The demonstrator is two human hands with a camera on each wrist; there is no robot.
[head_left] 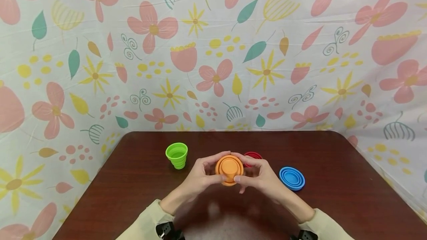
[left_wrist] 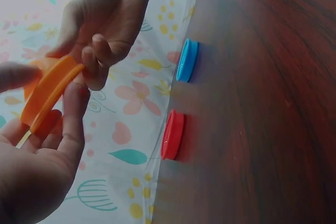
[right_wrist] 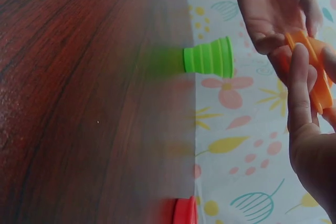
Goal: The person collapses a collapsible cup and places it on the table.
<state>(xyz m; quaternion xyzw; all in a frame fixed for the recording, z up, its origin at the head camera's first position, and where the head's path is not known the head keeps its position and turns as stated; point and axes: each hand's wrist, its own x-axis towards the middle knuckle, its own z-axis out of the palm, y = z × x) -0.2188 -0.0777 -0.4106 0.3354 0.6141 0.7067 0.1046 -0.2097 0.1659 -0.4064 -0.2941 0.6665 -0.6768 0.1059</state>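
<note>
An orange collapsible cup (head_left: 230, 167) is held up above the table between both hands. Its round base faces the head camera, and in the left wrist view the cup (left_wrist: 52, 93) looks mostly flat with its middle standing out. My left hand (head_left: 198, 177) grips its left side, thumb on the base and fingers round the rim. On the right side my right hand (head_left: 263, 177) pinches it the same way. Behind the right fingers lies a red collapsed cup (head_left: 254, 155), partly hidden in the head view. A blue collapsed cup (head_left: 292, 178) lies right of the right hand.
A green cup (head_left: 176, 155), drawn out to full height, stands upright on the dark brown table (head_left: 133, 188), left of the hands. Behind the table's far edge hangs a flower-patterned cloth (head_left: 213, 47), which also runs along both sides.
</note>
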